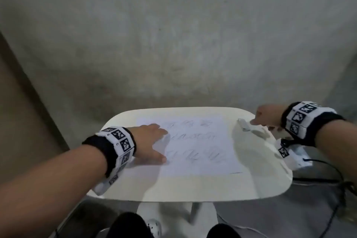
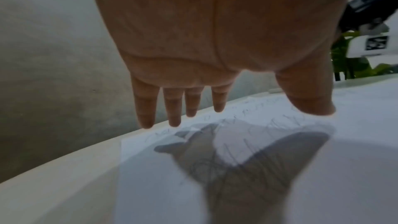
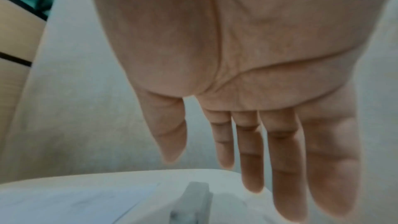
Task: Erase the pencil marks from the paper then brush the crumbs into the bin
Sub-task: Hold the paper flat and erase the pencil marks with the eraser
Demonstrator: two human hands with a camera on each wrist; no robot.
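Observation:
A white paper [image 1: 197,147] with rows of pencil scribbles lies in the middle of a white rounded table [image 1: 173,187]. My left hand [image 1: 160,145] is spread flat over the paper's left part, fingers straight, holding nothing. The left wrist view shows the same left hand [image 2: 215,57] open above its shadow on the paper [image 2: 150,176]. A small white eraser [image 1: 243,126] lies on the table right of the sheet. My right hand [image 1: 260,122] hovers just right of it. In the right wrist view its fingers [image 3: 219,125] hang straight above the eraser [image 3: 193,202], not touching it. No bin is in view.
The table stands against a bare grey wall. Black cables [image 1: 328,179] run over the floor to the right of the table. My shoes and the table's white leg [image 1: 193,214] show below the front edge. A brown panel [image 1: 23,122] borders the left.

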